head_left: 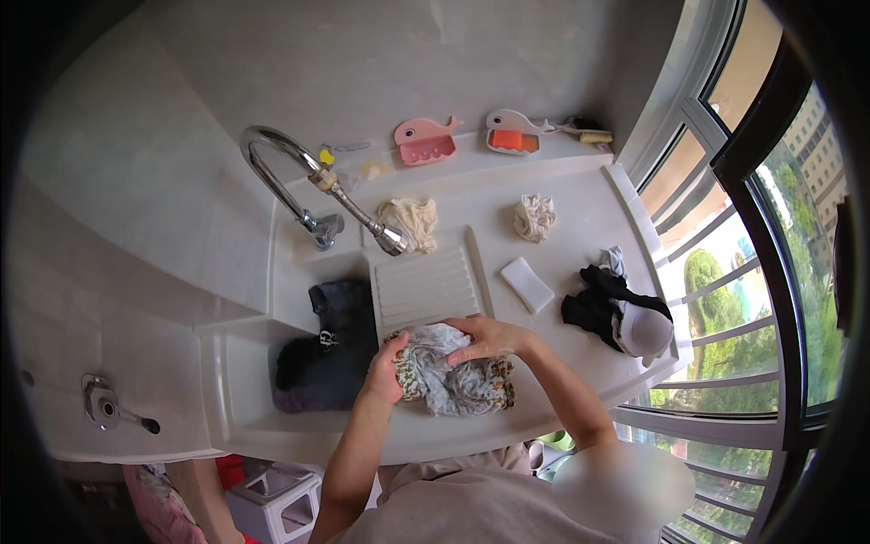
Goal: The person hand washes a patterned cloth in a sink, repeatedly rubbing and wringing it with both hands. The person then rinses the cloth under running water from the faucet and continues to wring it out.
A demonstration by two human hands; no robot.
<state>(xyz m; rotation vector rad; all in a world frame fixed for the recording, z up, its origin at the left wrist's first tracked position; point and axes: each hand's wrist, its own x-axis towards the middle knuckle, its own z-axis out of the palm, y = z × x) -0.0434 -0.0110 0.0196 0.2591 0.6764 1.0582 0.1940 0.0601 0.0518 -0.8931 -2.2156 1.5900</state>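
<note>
White tiled wall behind white surface; dark-framed window at right, bright daylight, green trees outside.

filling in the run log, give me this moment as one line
left hand: grips patterned cloth | right hand: presses cloth on washboard | dark garment: in sink

A chrome tap arches over the white tabletop, beside a dark garment lying in the sink. A white soap bar, two crumpled cream cloths and a black-and-white clothes pile lie on the tabletop. Two whale-shaped soap dishes stand on the back ledge.
</note>
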